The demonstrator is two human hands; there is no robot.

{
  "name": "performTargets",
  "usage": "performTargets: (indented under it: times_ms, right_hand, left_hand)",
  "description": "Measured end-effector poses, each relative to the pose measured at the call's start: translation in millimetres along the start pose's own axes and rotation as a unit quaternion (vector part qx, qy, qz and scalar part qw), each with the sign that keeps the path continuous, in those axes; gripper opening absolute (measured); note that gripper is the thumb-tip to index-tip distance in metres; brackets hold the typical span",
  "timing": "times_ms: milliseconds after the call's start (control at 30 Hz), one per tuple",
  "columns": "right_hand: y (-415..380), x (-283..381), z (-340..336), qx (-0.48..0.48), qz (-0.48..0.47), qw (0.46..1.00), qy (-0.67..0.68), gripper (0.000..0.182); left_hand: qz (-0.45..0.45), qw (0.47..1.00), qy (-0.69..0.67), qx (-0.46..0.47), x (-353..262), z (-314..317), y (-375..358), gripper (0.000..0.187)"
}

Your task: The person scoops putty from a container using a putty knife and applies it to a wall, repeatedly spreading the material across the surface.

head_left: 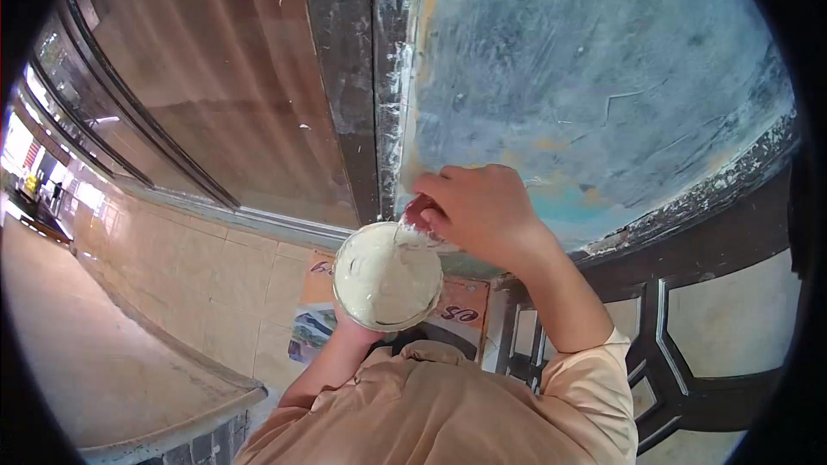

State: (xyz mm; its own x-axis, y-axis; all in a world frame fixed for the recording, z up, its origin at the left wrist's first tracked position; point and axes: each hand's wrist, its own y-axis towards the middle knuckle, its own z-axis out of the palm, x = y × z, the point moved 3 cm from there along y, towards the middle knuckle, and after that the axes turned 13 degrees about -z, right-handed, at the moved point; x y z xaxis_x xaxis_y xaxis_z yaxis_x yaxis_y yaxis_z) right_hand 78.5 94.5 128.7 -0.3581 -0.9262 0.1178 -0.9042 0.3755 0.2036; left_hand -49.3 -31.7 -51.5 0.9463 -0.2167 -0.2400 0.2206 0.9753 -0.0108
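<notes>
Near wall (594,52), tub (348,313), pale paste (379,280) inside

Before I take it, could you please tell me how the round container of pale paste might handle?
The round container is probably heavy for its size, since paste covers nearly its whole opening, though depth is hidden. The paste seems thick, as its surface shows ridges, so it would likely ooze rather than splash if tipped.

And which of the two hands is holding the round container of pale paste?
The left hand, at the container's lower edge; the right hand instead grips a small reddish tool beside its rim.
</notes>
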Motion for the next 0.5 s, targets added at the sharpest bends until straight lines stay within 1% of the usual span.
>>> performTargets:
  times_ms: [33, 67, 100, 133, 167, 200, 233, 267, 300, 367, 400, 433, 467, 500]
  right_hand:
    - [0, 0, -1, -0.044, 0.011, 0.999, 0.001, 0.017]
    - [-2, 0, -1, -0.089, 0.025, 0.996, 0.002, 0.016]
    - [-5, 1, 3, -0.091, 0.029, 0.995, 0.0, 0.016]
    - [-9, 0, 9, -0.126, 0.047, 0.991, 0.02, 0.016]
    - [-14, -1, 17, -0.16, 0.065, 0.984, 0.04, 0.017]
    - [-19, -2, 29, -0.159, 0.067, 0.984, 0.038, 0.017]
    - [-27, -6, 41, -0.202, 0.105, 0.972, 0.056, 0.018]
    - [-36, -10, 54, -0.245, 0.144, 0.956, 0.073, 0.02]
    - [-44, -14, 67, -0.244, 0.145, 0.956, 0.071, 0.02]
    - [-67, -32, 98, -0.259, 0.304, 0.9, 0.172, 0.022]
    - [-75, -38, 117, -0.26, 0.308, 0.9, 0.168, 0.022]
    - [-84, -47, 136, -0.279, 0.35, 0.878, 0.168, 0.023]
    - [-91, -51, 150, -0.298, 0.39, 0.855, 0.168, 0.025]
    - [-90, -47, 156, -0.314, 0.382, 0.855, 0.154, 0.024]
  left_hand:
    - [-0.001, 1.0, 0.001, -0.002, -6, 1, -3, 0.068]
    - [0.007, 0.991, 0.11, -0.075, -13, -1, -4, 0.068]
    - [0.015, 0.965, 0.218, -0.143, -20, 0, -5, 0.068]
    - [0.012, 0.966, 0.219, -0.14, -27, -3, -5, 0.068]
    - [-0.008, 0.978, 0.177, -0.108, -34, -7, -6, 0.069]
    - [-0.028, 0.988, 0.135, -0.077, -40, -9, -7, 0.071]
    - [-0.044, 0.997, 0.064, -0.025, -44, -3, -6, 0.076]
    - [-0.046, 0.997, 0.063, -0.024, -50, -2, -8, 0.076]
    - [-0.066, 0.996, 0.062, -0.026, -54, -2, -8, 0.077]
    - [-0.09, 0.994, 0.058, -0.027, -60, -7, -9, 0.079]
    - [-0.088, 0.995, 0.049, 0.004, -61, -15, -10, 0.081]
    - [-0.086, 0.995, 0.04, 0.035, -62, -21, -11, 0.083]
    - [-0.09, 0.994, 0.039, 0.038, -63, -29, -12, 0.083]
    - [-0.089, 0.994, 0.036, 0.053, -64, -35, -13, 0.085]
